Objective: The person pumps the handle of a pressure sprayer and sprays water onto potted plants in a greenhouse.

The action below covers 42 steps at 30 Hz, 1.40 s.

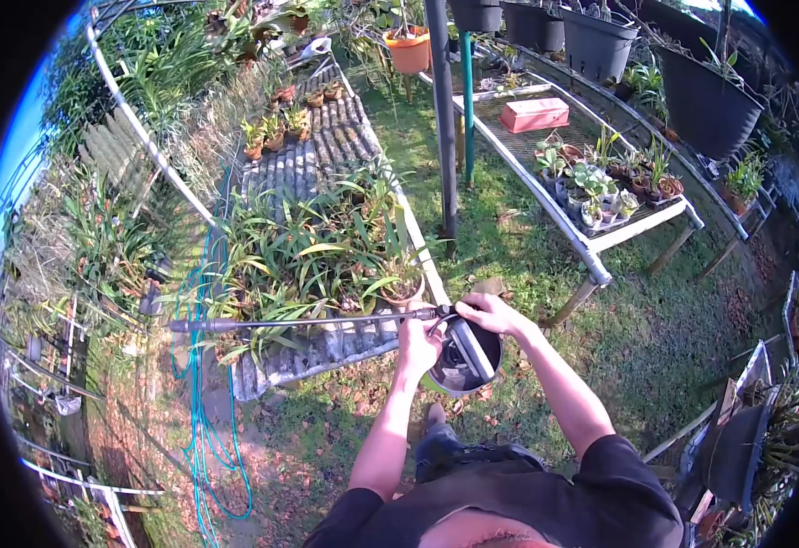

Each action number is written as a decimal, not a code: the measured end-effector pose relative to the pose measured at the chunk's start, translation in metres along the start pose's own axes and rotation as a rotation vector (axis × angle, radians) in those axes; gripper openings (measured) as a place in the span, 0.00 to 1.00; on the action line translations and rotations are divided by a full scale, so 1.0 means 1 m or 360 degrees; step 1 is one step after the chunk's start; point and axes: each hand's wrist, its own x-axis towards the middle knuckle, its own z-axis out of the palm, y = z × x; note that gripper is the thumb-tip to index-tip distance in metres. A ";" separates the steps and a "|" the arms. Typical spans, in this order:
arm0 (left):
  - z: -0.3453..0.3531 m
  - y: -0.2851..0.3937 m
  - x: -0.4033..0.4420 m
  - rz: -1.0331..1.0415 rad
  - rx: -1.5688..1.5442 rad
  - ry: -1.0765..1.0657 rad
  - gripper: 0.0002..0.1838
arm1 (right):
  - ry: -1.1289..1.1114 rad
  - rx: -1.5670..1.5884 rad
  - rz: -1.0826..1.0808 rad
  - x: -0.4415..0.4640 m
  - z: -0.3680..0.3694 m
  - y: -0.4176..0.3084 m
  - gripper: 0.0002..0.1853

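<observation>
My left hand (418, 345) is closed round the handle end of a long thin spray wand (317, 321), which points left across the front of the plants. My right hand (491, 315) is closed at the top of the wand's fitting, over the rim of a round dark container (462, 388). What its fingers grip there is too small to make out. A pale bar-shaped part (474, 350) sits across the container's open top. Leafy potted plants (317, 242) stand just beyond the wand.
A corrugated bench (276, 365) lies ahead on the left. On the right stands a mesh table (600, 274) with potted succulents (591, 178) and a pink planter (534, 114). A dark post (445, 137) rises between them. Teal hose (200, 402) lies on the left ground.
</observation>
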 end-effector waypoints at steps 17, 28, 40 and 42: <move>0.033 0.039 -0.034 -0.0457 -0.0467 -0.1300 0.12 | -0.0185 0.0867 0.0151 -0.121 0.012 0.049 0.26; 0.035 0.043 -0.019 -0.0609 -0.0323 -0.1154 0.32 | 0.0801 0.0469 -0.0042 -0.119 0.004 0.021 0.20; -0.032 0.020 -0.006 -0.0413 -0.0536 -0.0134 0.15 | 0.1809 -0.0594 -0.0140 0.115 -0.200 -0.169 0.26; -0.048 0.024 0.003 -0.0507 -0.0488 -0.0111 0.16 | 0.1779 -0.0727 -0.0031 0.160 -0.223 -0.188 0.30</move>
